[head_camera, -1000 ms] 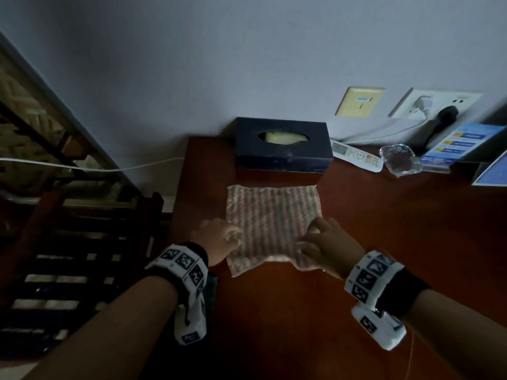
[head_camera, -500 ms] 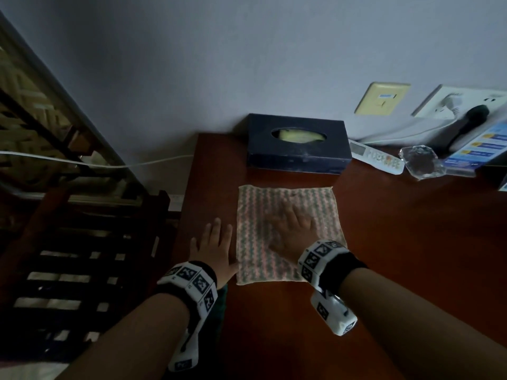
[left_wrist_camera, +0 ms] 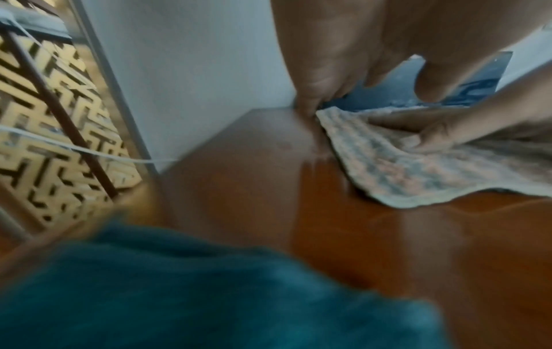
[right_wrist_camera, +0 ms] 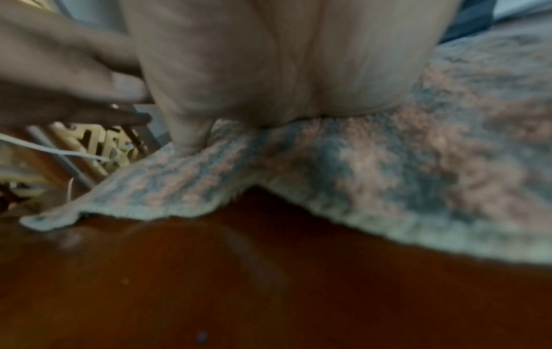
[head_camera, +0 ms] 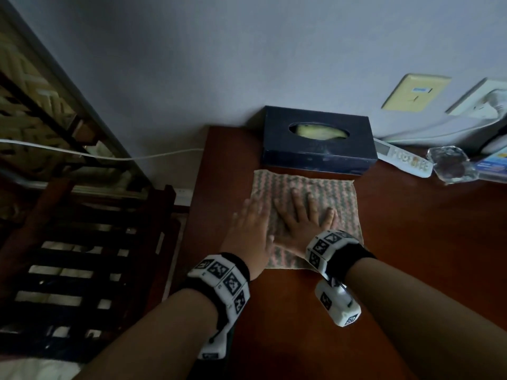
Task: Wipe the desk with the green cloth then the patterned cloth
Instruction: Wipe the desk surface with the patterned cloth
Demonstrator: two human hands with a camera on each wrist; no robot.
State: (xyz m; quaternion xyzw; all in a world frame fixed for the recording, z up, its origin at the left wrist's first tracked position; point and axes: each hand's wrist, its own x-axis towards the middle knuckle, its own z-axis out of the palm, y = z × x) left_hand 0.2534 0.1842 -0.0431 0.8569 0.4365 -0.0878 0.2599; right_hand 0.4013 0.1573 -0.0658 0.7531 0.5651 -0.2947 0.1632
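The patterned cloth (head_camera: 329,196) (left_wrist_camera: 418,170) (right_wrist_camera: 388,170) lies spread flat on the brown desk (head_camera: 411,242), just in front of the tissue box. My right hand (head_camera: 299,215) lies flat on the cloth's middle, fingers straight and spread. My left hand (head_camera: 252,223) is flat too, on the cloth's left edge beside the right hand. The green cloth (left_wrist_camera: 179,295) shows blurred under my left wrist, at the desk's near left corner; in the head view my left arm hides it.
A dark tissue box (head_camera: 315,141) stands against the wall behind the cloth. A white remote (head_camera: 400,160), a clear glass dish (head_camera: 450,165) and leaflets (head_camera: 493,165) lie at the back right. A slatted chair (head_camera: 82,270) stands left of the desk edge.
Both hands let go of the cloth's near corners and flattened. The right hand went onto the middle of the cloth; the left moved from the bare desk onto its left edge.
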